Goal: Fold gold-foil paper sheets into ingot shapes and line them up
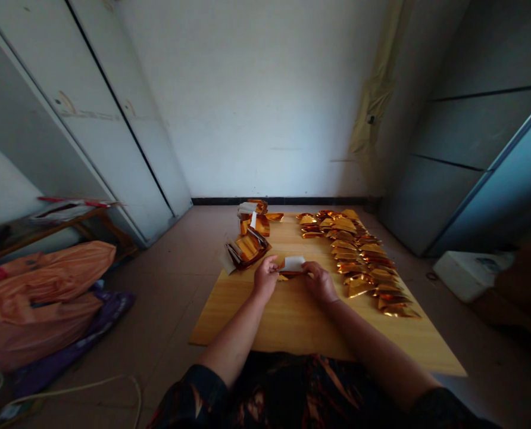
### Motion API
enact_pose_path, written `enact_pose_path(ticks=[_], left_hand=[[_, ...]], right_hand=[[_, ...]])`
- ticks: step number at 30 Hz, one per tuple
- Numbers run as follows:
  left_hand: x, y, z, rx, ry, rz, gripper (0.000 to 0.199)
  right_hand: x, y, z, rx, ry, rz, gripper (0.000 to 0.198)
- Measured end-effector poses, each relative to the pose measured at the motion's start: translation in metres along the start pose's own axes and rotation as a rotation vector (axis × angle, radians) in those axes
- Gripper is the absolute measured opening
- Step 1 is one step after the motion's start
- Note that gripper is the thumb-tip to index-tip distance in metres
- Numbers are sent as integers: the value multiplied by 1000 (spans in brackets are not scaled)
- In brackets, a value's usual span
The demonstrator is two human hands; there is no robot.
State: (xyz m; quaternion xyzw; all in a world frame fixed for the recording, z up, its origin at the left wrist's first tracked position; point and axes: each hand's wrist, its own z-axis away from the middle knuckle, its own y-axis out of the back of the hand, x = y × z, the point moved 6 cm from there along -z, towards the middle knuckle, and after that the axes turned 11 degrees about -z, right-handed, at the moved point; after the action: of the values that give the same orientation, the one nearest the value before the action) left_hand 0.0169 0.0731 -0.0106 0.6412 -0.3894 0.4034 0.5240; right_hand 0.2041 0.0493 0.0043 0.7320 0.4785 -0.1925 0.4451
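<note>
Between my two hands, just above the wooden board, is a sheet of gold foil paper (293,264) with its pale back showing and a gold fold along the near side. My left hand (266,278) pinches its left end with the fingers closed. At the right end, my right hand (321,282) grips it between thumb and fingers. Just beyond my left hand lies a loose stack of gold foil sheets (248,246), some edges curled up. To the right of my right hand, folded gold paper pieces (343,253) lie overlapping in rows.
The wooden board (292,322) lies low in front of me. Behind it stands a white wall (265,107). Grey cabinets (109,119) are at left, with an orange bag (46,298) on the floor. A white foam box (462,275) sits at right.
</note>
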Motion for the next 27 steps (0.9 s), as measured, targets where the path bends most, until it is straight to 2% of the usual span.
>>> enact_pose_path(ticks=[5, 12, 17, 21, 24, 27], left_hand=[[0, -6, 1, -55, 12, 212, 54], [-3, -10, 1, -58, -5, 201, 49], [-7, -7, -1, -42, -11, 177, 45], [-4, -3, 0, -52, -9, 246, 44], [4, -1, 2, -99, 10, 294, 46], [10, 0, 3, -120, 31, 235, 40]], right_hand=[[10, 0, 0, 39, -41, -111, 11], [12, -2, 0, 30, -98, -99, 16], [1, -2, 1, -42, -52, -55, 12], [-7, -2, 1, -94, -35, -42, 7], [-14, -2, 0, -98, 53, -24, 4], [-21, -1, 1, -82, 170, 6, 8]])
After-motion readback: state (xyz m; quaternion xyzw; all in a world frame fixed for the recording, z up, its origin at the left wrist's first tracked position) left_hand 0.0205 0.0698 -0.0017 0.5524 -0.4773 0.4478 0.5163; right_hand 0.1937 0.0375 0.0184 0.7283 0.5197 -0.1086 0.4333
